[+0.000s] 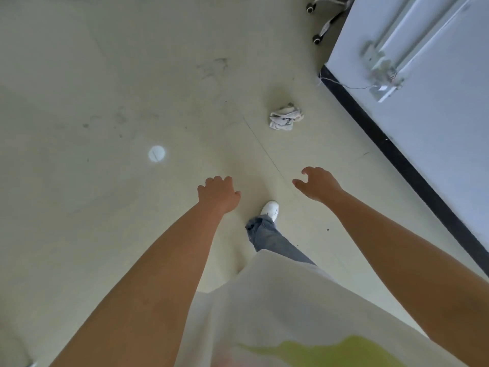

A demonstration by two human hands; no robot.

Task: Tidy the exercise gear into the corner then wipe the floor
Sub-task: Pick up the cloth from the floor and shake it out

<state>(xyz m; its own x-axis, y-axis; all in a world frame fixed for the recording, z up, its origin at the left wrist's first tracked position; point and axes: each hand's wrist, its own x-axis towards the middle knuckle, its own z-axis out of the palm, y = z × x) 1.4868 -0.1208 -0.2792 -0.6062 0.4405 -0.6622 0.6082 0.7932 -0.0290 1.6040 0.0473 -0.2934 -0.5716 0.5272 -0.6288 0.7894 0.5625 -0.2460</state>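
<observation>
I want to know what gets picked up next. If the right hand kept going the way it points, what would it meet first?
Probably the crumpled rag on the floor; nothing lies between it and the right hand, though depth is unclear.

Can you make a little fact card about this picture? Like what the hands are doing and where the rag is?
left hand: loosely curled, holding nothing
right hand: loosely open, holding nothing
rag: crumpled on the floor, ahead of both hands, untouched
floor: pale, with dark smudges
shoe: white, stepping forward
chair wheels: top, beside the wall
exercise gear: none in view
</observation>
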